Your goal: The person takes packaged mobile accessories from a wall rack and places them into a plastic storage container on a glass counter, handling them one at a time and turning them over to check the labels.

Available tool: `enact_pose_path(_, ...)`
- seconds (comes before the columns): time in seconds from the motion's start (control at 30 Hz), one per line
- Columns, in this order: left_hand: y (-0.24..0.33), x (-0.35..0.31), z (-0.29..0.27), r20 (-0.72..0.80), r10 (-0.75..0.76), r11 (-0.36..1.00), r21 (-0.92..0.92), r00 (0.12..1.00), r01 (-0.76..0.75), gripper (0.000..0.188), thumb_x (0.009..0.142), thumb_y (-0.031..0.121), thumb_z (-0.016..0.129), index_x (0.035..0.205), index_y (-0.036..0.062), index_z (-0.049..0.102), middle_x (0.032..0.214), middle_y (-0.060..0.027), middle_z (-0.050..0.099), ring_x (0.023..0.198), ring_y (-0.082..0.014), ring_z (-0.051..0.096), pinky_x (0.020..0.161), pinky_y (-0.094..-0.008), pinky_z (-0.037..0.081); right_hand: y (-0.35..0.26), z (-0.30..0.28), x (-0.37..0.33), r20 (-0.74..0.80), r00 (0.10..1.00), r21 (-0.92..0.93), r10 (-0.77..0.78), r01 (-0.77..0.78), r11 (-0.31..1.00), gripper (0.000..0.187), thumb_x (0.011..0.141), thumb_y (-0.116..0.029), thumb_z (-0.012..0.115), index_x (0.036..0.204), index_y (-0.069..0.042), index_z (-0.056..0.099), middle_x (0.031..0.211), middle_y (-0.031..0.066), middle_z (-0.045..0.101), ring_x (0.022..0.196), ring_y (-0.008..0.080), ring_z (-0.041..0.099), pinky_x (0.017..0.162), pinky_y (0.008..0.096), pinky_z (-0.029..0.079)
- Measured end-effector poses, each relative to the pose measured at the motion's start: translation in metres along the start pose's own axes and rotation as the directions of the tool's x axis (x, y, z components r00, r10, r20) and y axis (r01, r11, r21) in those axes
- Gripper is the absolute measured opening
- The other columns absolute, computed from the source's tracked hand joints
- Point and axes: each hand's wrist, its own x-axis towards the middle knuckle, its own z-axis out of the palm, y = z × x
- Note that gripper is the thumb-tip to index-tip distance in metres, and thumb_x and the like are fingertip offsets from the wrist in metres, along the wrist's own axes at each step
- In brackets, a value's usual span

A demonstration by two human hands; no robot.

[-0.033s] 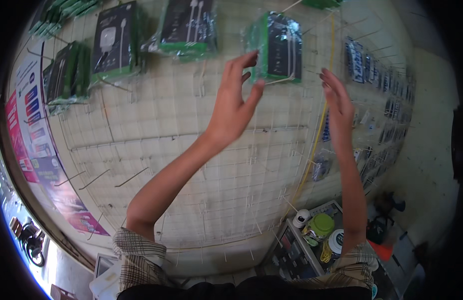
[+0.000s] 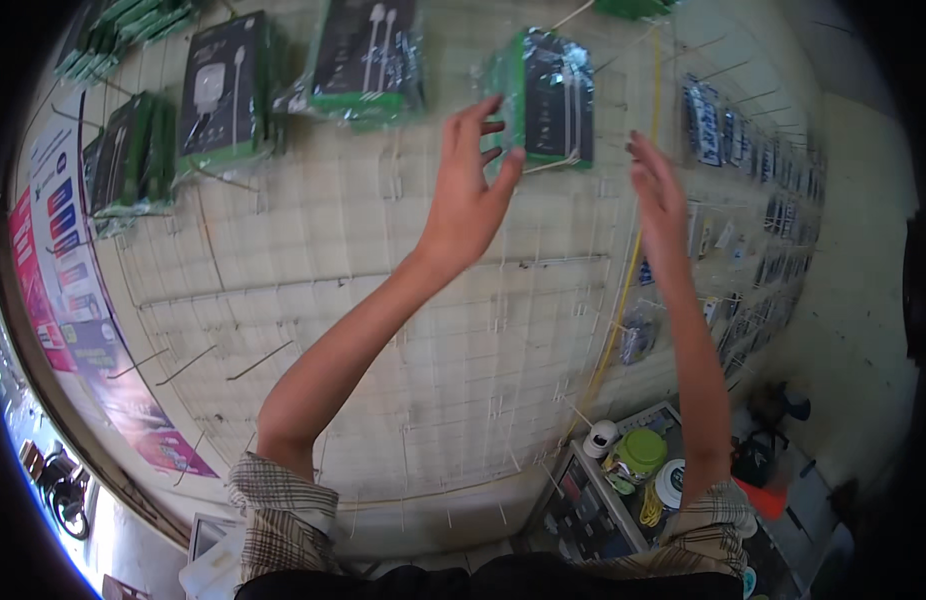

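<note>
A black and green boxed charging cable (image 2: 555,98) in clear wrap hangs on a wire hook, high on the wall grid. Just left of and below it is my left hand (image 2: 470,185), thumb and fingers apart, with nothing visible in it. Whether a fingertip touches the wrap I cannot tell. My right hand (image 2: 661,205) is raised to the right of the box, apart from it. Its fingers are extended and hold nothing that I can see. To the left hang another boxed cable (image 2: 368,55) and a boxed charger (image 2: 223,90), both wrapped.
Bare wire hooks (image 2: 260,360) jut from the white wire grid (image 2: 383,300). Small blue packets (image 2: 705,120) hang at the right, beyond a yellow strip (image 2: 623,300). Below right, a glass cabinet (image 2: 583,490) carries a green-lidded jar (image 2: 643,452) and a white camera (image 2: 601,437). Posters (image 2: 78,300) line the left.
The whole view has shifted slightly, so the hanging boxes sit a little farther left. Both hands keep nearly the same pose beside the boxed cable.
</note>
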Motion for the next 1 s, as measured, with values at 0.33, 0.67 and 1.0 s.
enact_pose_path(0.33, -0.041, 0.03, 0.049, -0.115, -0.156, 0.857, 0.477, 0.981, 0.193, 0.061, 0.078, 0.018, 0.054, 0.127, -0.0036, 0.026, 0.115, -0.0254, 0.034, 0.104, -0.0357, 0.029, 0.092, -0.0422, 0.025, 0.039, 0.036, 0.04, 0.191, 0.934, 0.072, 0.303, -0.321, 0.944, 0.044, 0.086, -0.031, 0.047, 0.114, 0.003, 0.046, 0.109, 0.0163, 0.054, 0.101, 0.0224, 0.051, 0.085, 0.0283, 0.037)
enact_pose_path(0.67, -0.009, 0.045, 0.051, -0.099, 0.06, 0.946, 0.324, 0.993, -0.025, 0.053, 0.084, 0.012, 0.049, 0.13, 0.0029, 0.025, 0.113, -0.0178, 0.036, 0.105, -0.0294, 0.034, 0.094, -0.0371, 0.027, -0.006, 0.029, 0.049, -0.069, 0.963, 0.351, 0.26, -0.221, 0.91, 0.038, 0.087, -0.024, 0.048, 0.112, 0.005, 0.043, 0.106, 0.0142, 0.054, 0.097, 0.0171, 0.051, 0.085, 0.027, 0.037)
enact_pose_path(1.0, 0.031, -0.005, 0.035, -0.048, -0.018, 0.996, -0.093, 0.999, 0.013, 0.054, 0.085, 0.009, 0.047, 0.129, -0.0022, 0.02, 0.116, -0.0184, 0.034, 0.108, -0.027, 0.036, 0.094, -0.0337, 0.028, -0.054, 0.017, -0.003, -0.101, 0.982, 0.53, 0.159, -0.082, 0.844, 0.04, 0.088, -0.017, 0.048, 0.119, 0.005, 0.034, 0.111, 0.0126, 0.05, 0.101, 0.0141, 0.048, 0.087, 0.0251, 0.036)
